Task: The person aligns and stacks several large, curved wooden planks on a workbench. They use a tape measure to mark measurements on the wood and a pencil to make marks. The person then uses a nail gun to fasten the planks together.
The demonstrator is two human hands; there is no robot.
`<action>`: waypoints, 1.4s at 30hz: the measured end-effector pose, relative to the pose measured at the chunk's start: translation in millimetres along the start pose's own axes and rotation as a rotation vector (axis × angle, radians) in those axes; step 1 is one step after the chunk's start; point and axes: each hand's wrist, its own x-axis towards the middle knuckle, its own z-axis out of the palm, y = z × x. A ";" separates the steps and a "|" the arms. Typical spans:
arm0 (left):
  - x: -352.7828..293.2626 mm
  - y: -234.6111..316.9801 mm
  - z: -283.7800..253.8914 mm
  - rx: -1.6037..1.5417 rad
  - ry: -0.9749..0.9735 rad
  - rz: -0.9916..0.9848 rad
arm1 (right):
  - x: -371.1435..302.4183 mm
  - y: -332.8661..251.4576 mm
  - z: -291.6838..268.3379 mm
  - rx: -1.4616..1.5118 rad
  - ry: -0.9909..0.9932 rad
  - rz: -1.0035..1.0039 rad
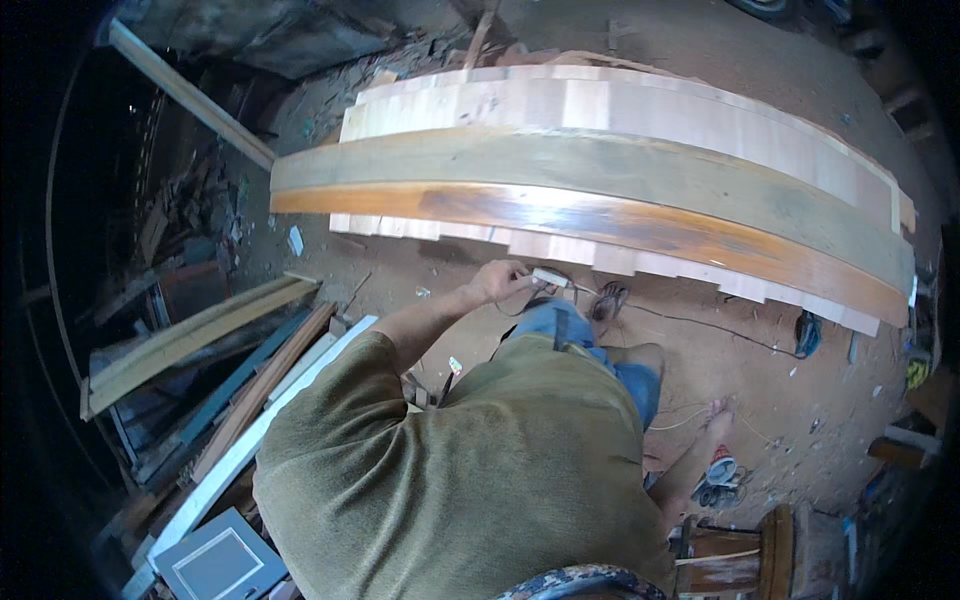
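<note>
My left hand [497,281] is closed on a small white block [549,277], which looks like a socket box with a cord. It is just in front of the near edge of a long board stack. A dark cord loop hangs below these fingers. My right hand [719,416] reaches low on the right, over the dirt floor. A thin pale cord [680,422] runs beside it; whether the fingers grip it is too small to tell. Near my right forearm stands a red and white container [720,466].
Long wooden beams [600,200] lie on pale planks [585,105] across the front. A dark cable [710,337] leads right to a blue coil [808,335]. Loose timber [265,400] and a grey panel [220,560] crowd the left. A wooden stool-like piece [735,555] stands lower right.
</note>
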 end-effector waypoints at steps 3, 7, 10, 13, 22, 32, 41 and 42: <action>-27.3 -92.2 -10.9 -0.070 0.070 -0.128 | -25.1 -10.5 28.6 -0.038 -0.054 -0.154; -64.0 -197.9 -24.7 -0.267 0.106 -0.261 | -61.8 -20.6 89.5 -0.079 -0.106 -0.250; -86.6 -277.7 -48.2 -0.338 0.127 -0.296 | -100.6 8.8 134.1 -0.149 -0.118 -0.362; -101.2 -365.2 -71.5 -0.341 0.280 -0.218 | -145.9 69.3 173.6 -0.155 -0.198 -0.223; -87.7 -567.7 -246.2 -0.686 1.184 -0.393 | -321.4 191.4 364.4 -0.284 -0.401 -0.019; -17.3 -640.9 -303.4 -1.490 0.728 -0.219 | -405.5 259.2 606.5 -0.349 -0.413 0.030; -18.3 -633.4 -284.7 -1.604 0.788 -0.004 | -408.1 283.4 631.9 -0.322 -0.331 -0.103; -16.5 -633.9 -282.0 -1.594 0.781 -0.034 | -409.4 284.2 631.4 -0.306 -0.348 -0.099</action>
